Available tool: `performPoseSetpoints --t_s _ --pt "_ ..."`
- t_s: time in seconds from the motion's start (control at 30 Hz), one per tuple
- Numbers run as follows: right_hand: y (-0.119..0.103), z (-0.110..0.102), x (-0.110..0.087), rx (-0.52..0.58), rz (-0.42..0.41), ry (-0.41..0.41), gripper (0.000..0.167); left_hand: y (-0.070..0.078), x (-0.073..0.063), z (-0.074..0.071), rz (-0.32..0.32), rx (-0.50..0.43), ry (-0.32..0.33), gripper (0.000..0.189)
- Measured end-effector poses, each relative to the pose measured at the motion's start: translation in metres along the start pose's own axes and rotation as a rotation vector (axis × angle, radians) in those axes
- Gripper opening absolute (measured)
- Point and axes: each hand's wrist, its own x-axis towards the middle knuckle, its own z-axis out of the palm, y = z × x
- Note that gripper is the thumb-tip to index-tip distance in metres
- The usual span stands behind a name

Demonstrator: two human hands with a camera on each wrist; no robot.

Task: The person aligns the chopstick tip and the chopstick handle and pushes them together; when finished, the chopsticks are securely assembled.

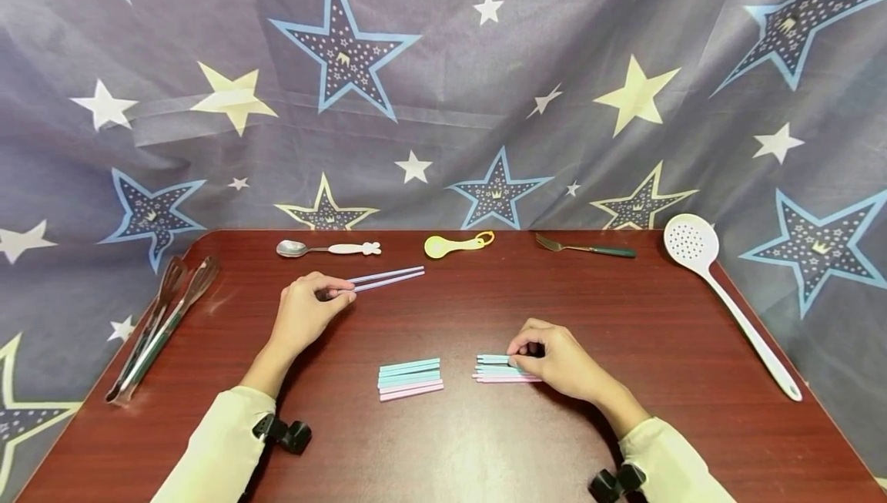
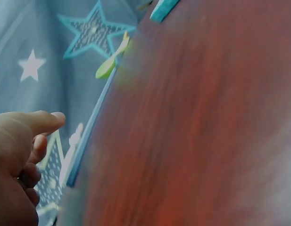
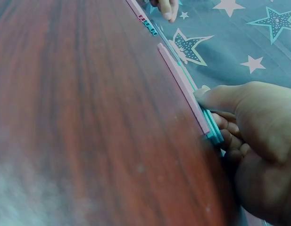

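Note:
Two purple-blue chopsticks [image 1: 391, 277] lie side by side towards the back, left of centre. My left hand [image 1: 308, 310] is at their left ends; the left wrist view shows its thumb apart from the nearer stick, with the other fingers loosely bent. Front right of centre lies a group of light-blue and pink chopsticks [image 1: 487, 370]. There my right hand [image 1: 554, 357] pinches a light-blue chopstick [image 3: 215, 134] between thumb and fingers, partly covering the group. Left of it rests another row of light-blue and pink chopsticks [image 1: 409, 378].
Along the back edge lie a spoon [image 1: 329, 249], a yellow measuring spoon [image 1: 450, 246] and a green-handled fork [image 1: 589, 248]. Metal tongs [image 1: 155, 333] lie by the left edge, a white slotted skimmer [image 1: 734, 306] by the right. A star-patterned curtain [image 1: 443, 87] hangs behind the table.

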Motion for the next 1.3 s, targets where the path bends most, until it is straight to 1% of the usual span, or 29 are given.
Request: performPoseSetpoints --t_s 0.13,0.23,0.4,0.47,0.53,0.63,0.77,0.83,1.0,1.3 --pt "0.001 0.0 0.0 -0.001 -0.002 0.002 0.016 0.015 -0.008 0.002 0.056 -0.025 -0.049 0.012" --pt "0.002 0.0 0.0 0.003 -0.006 0.005 0.016 0.027 -0.017 0.005 0.08 -0.042 -0.111 0.012" --pt "0.003 0.001 0.0 0.009 -0.02 0.014 0.016 0.044 -0.037 0.017 0.086 -0.098 -0.243 0.011" --pt "0.004 0.001 0.001 0.008 -0.022 0.014 0.015 0.049 -0.044 0.022 0.088 -0.133 -0.282 0.011" --pt "0.004 0.001 0.001 0.01 -0.021 0.012 0.015 0.053 -0.05 0.027 0.096 -0.165 -0.305 0.012" --pt "0.005 0.001 0.0 0.009 -0.02 0.016 0.016 0.057 -0.055 0.033 0.116 -0.179 -0.319 0.013" --pt "0.006 0.001 0.001 -0.002 -0.028 0.029 0.016 0.058 -0.059 0.037 0.139 -0.156 -0.32 0.014" --pt "0.006 0.001 0.001 -0.003 -0.032 0.032 0.016 0.059 -0.06 0.037 0.137 -0.154 -0.329 0.013" --pt "0.005 0.002 0.0 -0.002 -0.031 0.02 0.015 0.06 -0.064 0.036 0.109 -0.153 -0.364 0.013" --pt "0.005 0.002 0.0 0.005 -0.024 0.016 0.014 0.065 -0.064 0.036 0.095 -0.144 -0.361 0.016"
